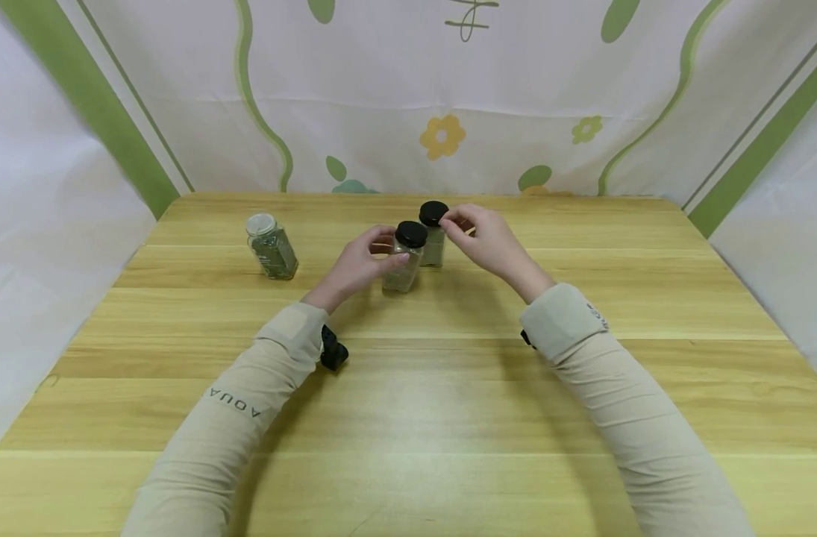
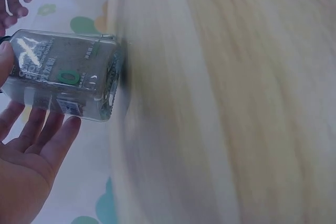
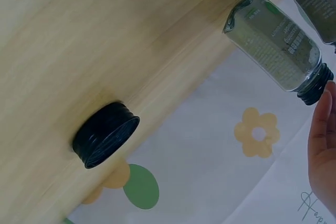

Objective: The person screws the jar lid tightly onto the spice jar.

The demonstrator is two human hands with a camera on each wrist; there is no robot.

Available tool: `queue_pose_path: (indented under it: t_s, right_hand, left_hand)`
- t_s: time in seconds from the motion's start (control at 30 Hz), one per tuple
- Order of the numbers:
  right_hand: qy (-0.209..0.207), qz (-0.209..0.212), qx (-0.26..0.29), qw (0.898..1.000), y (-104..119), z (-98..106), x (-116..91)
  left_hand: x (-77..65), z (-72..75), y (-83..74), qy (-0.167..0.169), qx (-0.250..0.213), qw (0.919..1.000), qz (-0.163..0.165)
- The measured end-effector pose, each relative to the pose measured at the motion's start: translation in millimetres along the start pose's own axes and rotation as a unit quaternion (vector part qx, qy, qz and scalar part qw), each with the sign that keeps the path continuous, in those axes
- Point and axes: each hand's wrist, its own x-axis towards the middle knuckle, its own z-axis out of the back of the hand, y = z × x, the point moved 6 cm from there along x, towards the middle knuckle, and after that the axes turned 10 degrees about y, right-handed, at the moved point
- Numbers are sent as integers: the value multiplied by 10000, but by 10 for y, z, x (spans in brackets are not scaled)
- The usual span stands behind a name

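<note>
A glass spice jar with a black lid point(image 1: 401, 274), holding greyish contents, stands slightly tilted in my left hand point(image 1: 354, 272). The left thumb lies on its near side, with the fingers around the far side. Just behind it is a second black-lidded spice jar point(image 1: 434, 250) with pale greenish contents. My right hand point(image 1: 485, 242) is beside that jar's lid, its loosely bent fingertips at the rim; whether they touch is unclear. A loose black lid point(image 3: 105, 135) lies on the table in the right wrist view. Further left stands a jar of green herbs point(image 1: 274, 253) without a black lid.
The wooden table point(image 1: 408, 418) extends toward me and to both sides. A white cloth point(image 1: 354, 67) printed with flowers and leaves hangs behind its far edge. White cloth walls with green bands rise at left and right.
</note>
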Motion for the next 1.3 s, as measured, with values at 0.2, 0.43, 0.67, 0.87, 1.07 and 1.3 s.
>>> queue_pose_path:
  t_s: [0.2, 0.43, 0.67, 0.87, 1.07, 1.3]
  right_hand:
    - [-394, -282, 91, 9988, -100, 67, -21]
    - [-648, -1081, 96, 9920, -298, 125, -48]
    - [-469, -1569, -66, 9865, -483, 146, -104]
    - [-197, -1825, -111, 9829, -642, 155, -161]
    - [41, -2069, -118, 9783, -790, 183, -202]
    - [809, -2306, -157, 9696, -933, 172, -231]
  left_hand:
    - [10, 34, 38, -121, -147, 9998, 96]
    - [9, 54, 48, -260, -158, 9995, 61]
    - [33, 95, 78, -389, -209, 9989, 126]
    - [50, 93, 75, -387, -413, 9983, 147]
    - [82, 125, 110, -427, -522, 9975, 189]
    - [90, 189, 131, -424, -587, 9973, 145]
